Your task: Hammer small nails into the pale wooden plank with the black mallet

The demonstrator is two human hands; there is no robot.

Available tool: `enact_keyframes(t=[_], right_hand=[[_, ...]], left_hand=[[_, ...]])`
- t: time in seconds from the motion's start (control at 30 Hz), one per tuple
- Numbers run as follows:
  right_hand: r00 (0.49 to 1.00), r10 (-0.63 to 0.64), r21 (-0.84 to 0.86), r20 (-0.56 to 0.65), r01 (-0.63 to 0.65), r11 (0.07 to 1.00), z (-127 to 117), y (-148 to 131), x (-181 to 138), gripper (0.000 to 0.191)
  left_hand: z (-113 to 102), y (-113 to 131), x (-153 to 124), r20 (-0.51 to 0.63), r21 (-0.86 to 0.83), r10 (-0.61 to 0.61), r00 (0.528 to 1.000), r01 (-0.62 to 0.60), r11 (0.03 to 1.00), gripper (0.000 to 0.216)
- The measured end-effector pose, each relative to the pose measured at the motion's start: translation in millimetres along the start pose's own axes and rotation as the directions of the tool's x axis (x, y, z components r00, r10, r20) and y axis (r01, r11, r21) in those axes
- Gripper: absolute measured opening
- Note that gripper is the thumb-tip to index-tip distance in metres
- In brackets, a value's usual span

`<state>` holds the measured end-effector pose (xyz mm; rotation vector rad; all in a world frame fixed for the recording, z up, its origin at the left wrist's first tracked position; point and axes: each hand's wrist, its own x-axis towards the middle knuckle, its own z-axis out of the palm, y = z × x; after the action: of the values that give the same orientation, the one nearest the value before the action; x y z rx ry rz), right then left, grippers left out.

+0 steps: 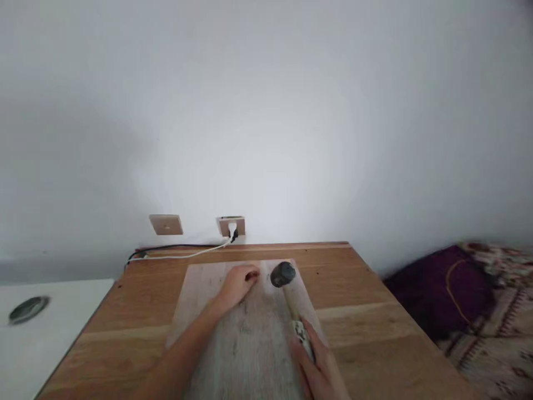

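My right hand point(315, 361) is wrapped round the handle of a rubber mallet point(290, 303). The mallet has a dark cylindrical head and a pale handle with a patterned grip, and its head hangs over the far right part of a greyish wooden board point(250, 344). To the left of the mallet head, my left hand point(237, 284) rests at the far part of the board with its fingertips pinched together. A small dark reddish-brown patch shows between those fingers; whether it is an object or shadow is unclear.
The board lies on a brown wooden table point(358, 328) against a white wall. A white cable point(187, 256) and a black one run to a wall socket point(232, 226). A white surface with a round dark object point(29, 310) is at left, a purple cushion point(445, 294) at right.
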<state>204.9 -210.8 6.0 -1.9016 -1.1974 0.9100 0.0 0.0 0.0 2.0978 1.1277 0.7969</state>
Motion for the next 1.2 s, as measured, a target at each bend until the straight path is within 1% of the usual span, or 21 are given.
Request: enact_keyframes(t=[0.13,0.23,0.27,0.33,0.4,0.43,0.53,0.57,0.63,0.73,0.77,0.83,0.93,1.03,1.1,1.2], right_hand=[[0.994,0.030,-0.051,0.106,-0.025,0.998,0,-10,2,0.087],[0.986,0.010,-0.101,0.168,0.007,0.995,-1,-24,5,0.078],[0.986,-0.004,-0.117,0.168,0.024,0.993,-1,-30,7,0.075],[0.986,-0.052,-0.137,0.160,0.075,0.988,2,-39,11,0.071],[0.978,-0.129,-0.140,0.164,0.153,0.978,7,-46,15,0.067],[0.971,-0.166,-0.137,0.174,0.191,0.972,9,-48,17,0.064],[0.953,-0.224,-0.135,0.206,0.255,0.957,15,-48,21,0.059],[0.952,-0.226,-0.135,0.204,0.256,0.957,16,-47,21,0.059],[0.959,-0.210,-0.134,0.188,0.237,0.962,15,-42,18,0.061],[0.976,-0.159,-0.131,0.151,0.179,0.975,11,-35,12,0.064],[0.980,-0.142,-0.128,0.143,0.160,0.979,9,-33,10,0.065],[0.985,-0.117,-0.114,0.130,0.132,0.985,5,-30,7,0.068],[0.992,-0.071,-0.111,0.106,0.083,0.990,4,-24,2,0.072],[0.998,-0.050,-0.112,0.037,0.054,0.992,6,-14,-2,0.073],[0.997,-0.066,-0.102,0.032,0.069,0.992,7,-6,-3,0.073],[0.994,-0.057,-0.122,0.090,0.068,0.990,4,2,-1,0.075]], left_hand=[[-3,7,-3,-0.018,0.036,0.003,1.000,-0.002,0.999,0.014],[-4,8,-3,0.002,0.000,-0.032,0.999,0.032,0.999,0.011],[-3,8,-3,0.009,-0.021,-0.043,0.999,0.044,0.999,0.014],[-2,7,-2,0.010,-0.064,-0.058,0.998,0.059,0.996,0.027],[-4,8,-2,0.005,-0.095,-0.065,0.998,0.065,0.993,0.042],[-6,10,-4,-0.001,-0.095,-0.066,0.998,0.065,0.993,0.046],[-19,17,-16,-0.028,-0.016,-0.033,0.999,0.032,0.999,0.037],[-25,19,-23,-0.013,0.031,-0.010,1.000,0.010,0.999,0.032],[-39,23,-38,0.084,0.144,0.043,0.996,-0.055,0.988,0.025],[-53,25,-60,0.279,0.293,0.138,0.950,-0.221,0.930,0.028],[-55,25,-65,0.318,0.332,0.171,0.932,-0.279,0.901,0.029],[-56,25,-70,0.364,0.410,0.219,0.905,-0.366,0.835,0.027],[-51,25,-69,0.390,0.529,0.245,0.888,-0.434,0.729,0.019],[-47,22,-64,0.389,0.601,0.275,0.879,-0.469,0.647,0.019],[-46,18,-61,0.366,0.631,0.295,0.883,-0.469,0.619,0.019],[-47,11,-58,0.331,0.668,0.289,0.898,-0.439,0.601,0.016]])
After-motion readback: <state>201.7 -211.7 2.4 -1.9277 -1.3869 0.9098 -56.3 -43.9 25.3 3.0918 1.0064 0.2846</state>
